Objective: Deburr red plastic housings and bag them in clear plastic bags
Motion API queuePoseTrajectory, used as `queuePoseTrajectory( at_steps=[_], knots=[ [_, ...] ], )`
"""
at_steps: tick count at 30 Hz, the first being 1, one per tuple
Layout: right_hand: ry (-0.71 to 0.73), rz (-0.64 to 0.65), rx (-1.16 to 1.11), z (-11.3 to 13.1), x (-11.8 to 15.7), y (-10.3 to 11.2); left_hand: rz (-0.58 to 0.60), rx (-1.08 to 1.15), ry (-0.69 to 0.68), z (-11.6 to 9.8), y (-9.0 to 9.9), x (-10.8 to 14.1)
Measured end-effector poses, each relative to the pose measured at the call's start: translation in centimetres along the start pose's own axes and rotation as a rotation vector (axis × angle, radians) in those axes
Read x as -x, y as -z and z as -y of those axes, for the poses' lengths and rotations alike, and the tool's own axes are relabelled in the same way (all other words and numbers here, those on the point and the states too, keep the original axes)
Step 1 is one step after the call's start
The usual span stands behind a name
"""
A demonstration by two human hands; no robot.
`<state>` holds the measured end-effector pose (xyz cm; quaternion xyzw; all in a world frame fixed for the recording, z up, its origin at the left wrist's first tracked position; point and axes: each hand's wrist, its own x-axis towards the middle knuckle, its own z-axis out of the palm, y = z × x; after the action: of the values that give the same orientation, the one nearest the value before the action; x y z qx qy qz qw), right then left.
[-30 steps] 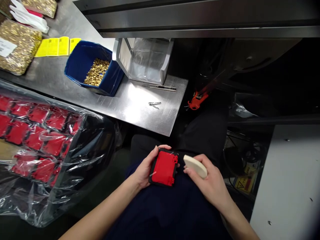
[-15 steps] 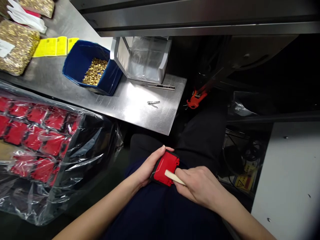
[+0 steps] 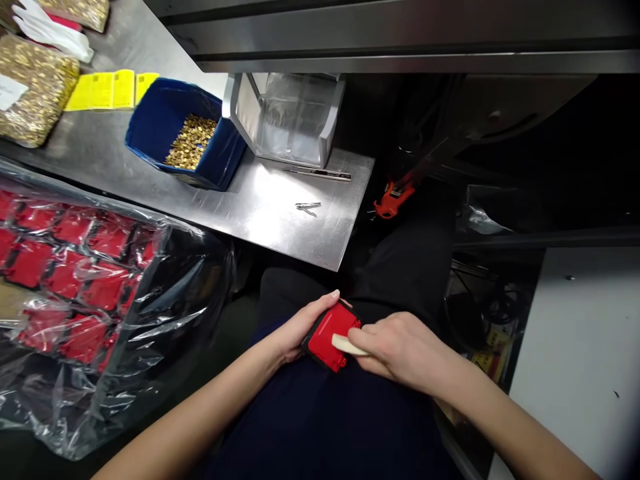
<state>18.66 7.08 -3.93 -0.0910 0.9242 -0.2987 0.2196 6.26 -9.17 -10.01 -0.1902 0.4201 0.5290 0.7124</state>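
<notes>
Over my lap, my left hand (image 3: 300, 328) grips a red plastic part with a black rim (image 3: 327, 331) along its left side, the thumb on its far edge. My right hand (image 3: 397, 348) is closed around a flat cream-coloured strip (image 3: 347, 345), whose rounded end lies over the red face. The fingers of the right hand are at the part's right edge, where small red hinge-like lugs show. What the strip is made of, and the part's underside, I cannot see.
A metal table (image 3: 300, 233) ahead carries a blue bin (image 3: 145, 143) of small brass pieces, a grey bin (image 3: 327, 133), nail clippers (image 3: 307, 208) and a slim cutter (image 3: 320, 174). Left stands a plastic-lined box of similar red parts (image 3: 105, 287). An orange-handled tool (image 3: 393, 200) hangs beyond the table's corner.
My right hand has shifted slightly up and away from me, with the strip now lying flatter across the red part. The left hand keeps its grip, the part turned a little.
</notes>
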Motion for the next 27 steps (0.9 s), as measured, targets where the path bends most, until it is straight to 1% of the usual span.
queuePoseTrajectory(
  at_steps=[3,9,12,15,18,21,23,25,27],
  knots=[
    [0.093,0.007,0.037,0.1,-0.7,0.3,0.003,0.012,0.034,0.0,0.2,-0.2],
    [0.114,0.075,0.069,-0.1,-1.3,1.0,0.01,0.028,0.069,0.1,0.6,-0.5],
    [0.153,0.064,0.099,-0.3,-1.7,1.3,0.014,0.009,0.118,0.1,0.8,-0.7],
    [0.181,0.082,0.111,-0.4,-2.0,1.4,0.008,0.015,0.124,0.0,0.9,-0.8],
    [0.185,0.1,0.123,-0.4,-2.2,1.5,-0.012,0.01,0.145,0.0,1.0,-0.9],
    [0.187,0.093,0.131,-0.4,-2.2,1.6,0.004,0.015,0.177,0.0,1.1,-0.9],
    [0.178,0.112,0.134,-0.2,-2.3,1.6,0.014,0.029,0.152,0.1,1.1,-0.9],
    [0.158,0.138,0.134,0.1,-2.4,1.6,0.003,0.025,0.113,0.2,1.0,-1.0],
    [0.149,0.145,0.14,0.3,-2.7,1.6,-0.007,0.005,0.104,0.2,1.0,-1.0]
  ],
)
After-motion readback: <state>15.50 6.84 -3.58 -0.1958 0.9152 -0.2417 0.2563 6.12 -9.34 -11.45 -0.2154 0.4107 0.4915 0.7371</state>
